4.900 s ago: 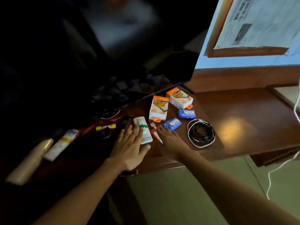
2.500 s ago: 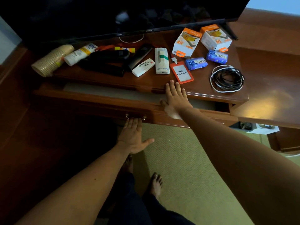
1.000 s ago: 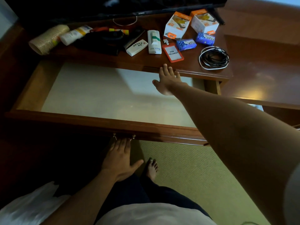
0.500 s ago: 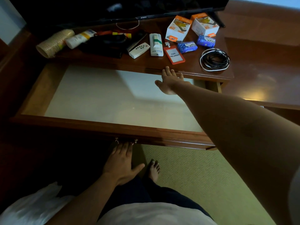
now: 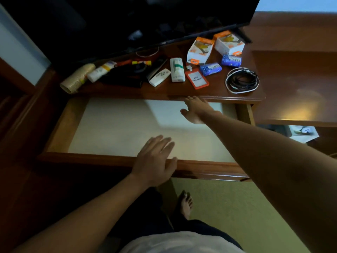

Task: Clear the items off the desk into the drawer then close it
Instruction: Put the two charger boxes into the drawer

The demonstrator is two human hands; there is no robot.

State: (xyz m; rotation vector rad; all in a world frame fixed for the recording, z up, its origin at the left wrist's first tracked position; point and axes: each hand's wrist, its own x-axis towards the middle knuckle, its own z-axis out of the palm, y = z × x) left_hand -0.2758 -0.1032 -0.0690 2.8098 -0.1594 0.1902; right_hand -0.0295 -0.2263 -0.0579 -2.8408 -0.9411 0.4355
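Our left hand is smeared by motion, so we cannot tell whether it touches the drawer front beneath it. Our right hand shows only its back — the palm is hidden, the fingertips lost against the desk edge. Beyond that hand, the badge print is too small to read; left of it, dark things under the screen merge into shadow. Both forearms run off the frame — the screen too.

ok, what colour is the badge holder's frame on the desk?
Orange-red, around a white card insert; the badge holder shows clearest in the head view, lying flat near the desk's front edge.
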